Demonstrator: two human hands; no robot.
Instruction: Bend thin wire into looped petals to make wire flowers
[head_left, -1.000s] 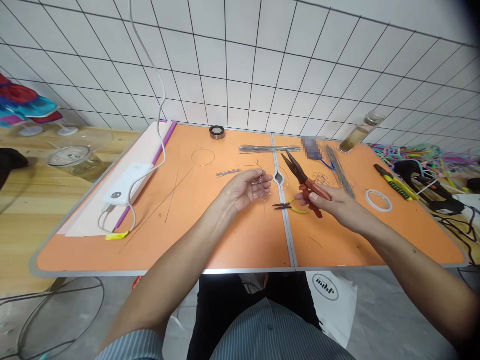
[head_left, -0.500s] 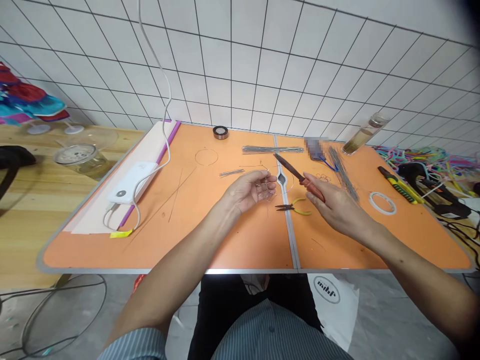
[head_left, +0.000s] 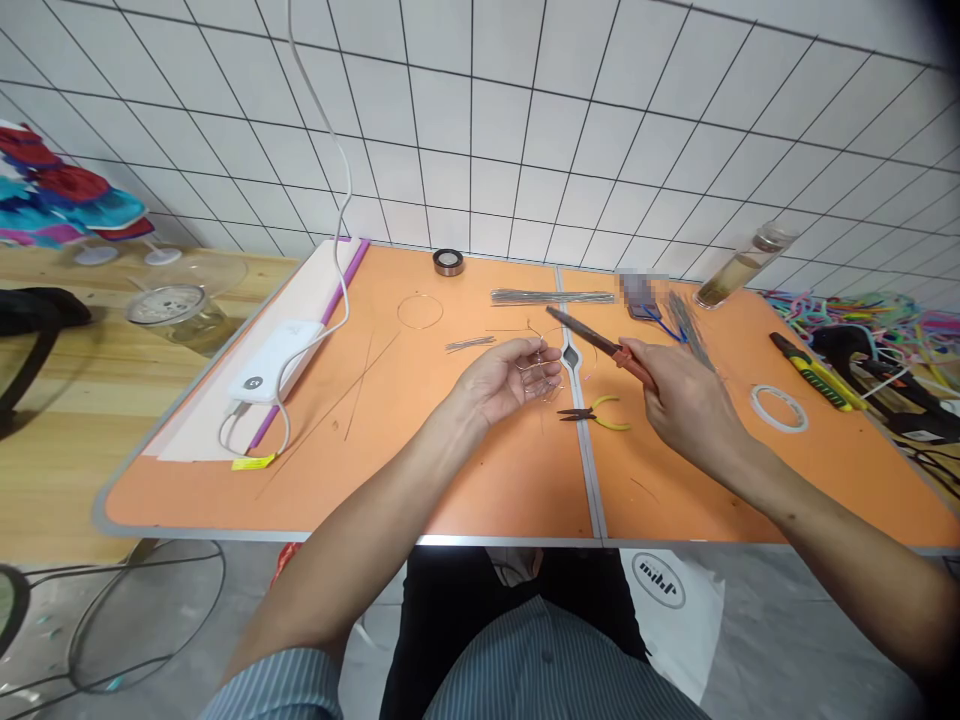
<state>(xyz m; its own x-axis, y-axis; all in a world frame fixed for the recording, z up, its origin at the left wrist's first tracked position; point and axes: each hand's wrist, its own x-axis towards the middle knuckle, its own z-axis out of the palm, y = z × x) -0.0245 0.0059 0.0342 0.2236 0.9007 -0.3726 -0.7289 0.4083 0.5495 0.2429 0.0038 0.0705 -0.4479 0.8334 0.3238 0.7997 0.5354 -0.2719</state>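
Over the orange counter [head_left: 450, 470], I am holding red-handled pliers [head_left: 592, 340] beside a bent wire piece [head_left: 541, 368].
My left hand [head_left: 502, 385] is cradling the wire piece in loosely curled fingers; my right hand [head_left: 686, 400] is clenching the red-handled pliers, tips not yet biting.

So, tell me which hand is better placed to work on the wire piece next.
Right, probably: the right hand holds the red-handled long-nose pliers, tips near the thin bent wire piece held by the left hand.
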